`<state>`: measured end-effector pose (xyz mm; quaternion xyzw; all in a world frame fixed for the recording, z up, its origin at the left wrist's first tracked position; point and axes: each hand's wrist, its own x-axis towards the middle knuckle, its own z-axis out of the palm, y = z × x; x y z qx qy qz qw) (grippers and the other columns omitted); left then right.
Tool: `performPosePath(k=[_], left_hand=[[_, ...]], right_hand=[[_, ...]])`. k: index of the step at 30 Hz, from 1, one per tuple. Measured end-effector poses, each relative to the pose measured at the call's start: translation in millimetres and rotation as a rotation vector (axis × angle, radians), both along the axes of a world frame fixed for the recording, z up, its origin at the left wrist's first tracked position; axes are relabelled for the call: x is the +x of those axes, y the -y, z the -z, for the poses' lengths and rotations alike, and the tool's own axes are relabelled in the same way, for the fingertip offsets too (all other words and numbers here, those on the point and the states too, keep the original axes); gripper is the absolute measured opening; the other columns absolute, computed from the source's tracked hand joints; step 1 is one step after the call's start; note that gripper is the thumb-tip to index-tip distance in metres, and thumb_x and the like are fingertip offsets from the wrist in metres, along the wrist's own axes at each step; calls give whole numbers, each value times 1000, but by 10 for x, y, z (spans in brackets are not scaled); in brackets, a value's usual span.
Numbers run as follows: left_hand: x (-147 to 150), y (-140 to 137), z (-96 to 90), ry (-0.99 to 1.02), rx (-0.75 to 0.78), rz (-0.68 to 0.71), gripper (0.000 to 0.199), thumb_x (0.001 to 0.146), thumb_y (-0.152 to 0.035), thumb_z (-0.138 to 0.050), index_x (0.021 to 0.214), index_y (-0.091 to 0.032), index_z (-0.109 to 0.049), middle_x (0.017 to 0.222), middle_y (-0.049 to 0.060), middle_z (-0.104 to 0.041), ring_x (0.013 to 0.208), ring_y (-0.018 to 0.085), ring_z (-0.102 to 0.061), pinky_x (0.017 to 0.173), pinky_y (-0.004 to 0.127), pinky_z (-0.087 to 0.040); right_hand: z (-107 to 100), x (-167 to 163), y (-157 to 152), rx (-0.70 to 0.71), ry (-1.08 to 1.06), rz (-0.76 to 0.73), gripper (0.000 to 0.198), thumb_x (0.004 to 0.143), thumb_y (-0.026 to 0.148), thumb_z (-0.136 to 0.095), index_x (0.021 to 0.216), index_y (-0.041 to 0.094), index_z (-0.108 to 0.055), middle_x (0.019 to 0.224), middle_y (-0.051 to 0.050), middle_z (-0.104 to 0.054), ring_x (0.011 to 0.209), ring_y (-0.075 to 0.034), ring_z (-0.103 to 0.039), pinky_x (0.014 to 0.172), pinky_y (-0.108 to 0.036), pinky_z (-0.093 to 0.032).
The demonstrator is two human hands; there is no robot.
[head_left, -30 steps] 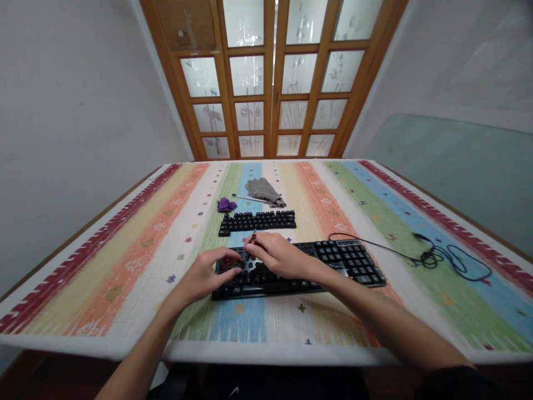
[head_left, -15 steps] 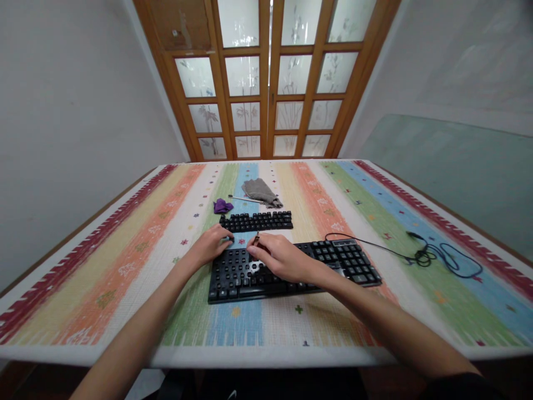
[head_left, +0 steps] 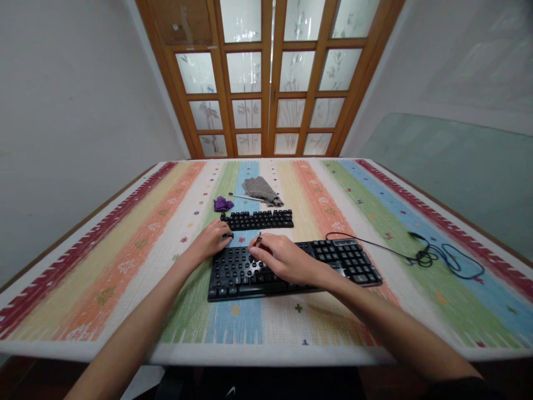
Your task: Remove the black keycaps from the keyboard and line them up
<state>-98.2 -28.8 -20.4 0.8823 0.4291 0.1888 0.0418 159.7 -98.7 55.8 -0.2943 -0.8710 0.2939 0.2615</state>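
A black keyboard (head_left: 266, 289) lies in front of me, many keycaps gone from its left part, the bare switches showing. My right hand (head_left: 287, 256) is closed in a pinch above its middle, around a small slim tool (head_left: 259, 240) whose kind I cannot make out. At the keyboard's upper left corner rests my left hand (head_left: 214, 239), fingers curled; something small and dark shows by its fingertips, too small to name. Just behind both hands, loose black keycaps (head_left: 258, 220) stand in close rows. The right hand hides part of the keyboard.
A purple cloth (head_left: 223, 204), a thin brush-like stick (head_left: 244, 196) and a grey cloth (head_left: 261, 190) lie farther back. The keyboard's black cable (head_left: 425, 256) coils at the right. A striped tablecloth (head_left: 141, 266) covers the table; wooden glazed doors (head_left: 270, 100) stand beyond it.
My right hand has shifted very slightly to the right over the keyboard, with the tool still in its pinch. My left hand stays almost in place at the corner.
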Motion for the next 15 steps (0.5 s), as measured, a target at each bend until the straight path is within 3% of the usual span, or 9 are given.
performPosePath(k=[15], left_hand=[[21, -31, -16, -7, 70, -19, 10, 79, -13, -59, 83, -18, -67, 89, 7, -58, 91, 22, -54, 83, 36, -48]], right_hand=[[2, 29, 14, -8, 17, 1, 23, 100, 29, -43, 88, 16, -58, 81, -5, -63, 73, -16, -55, 72, -30, -42]])
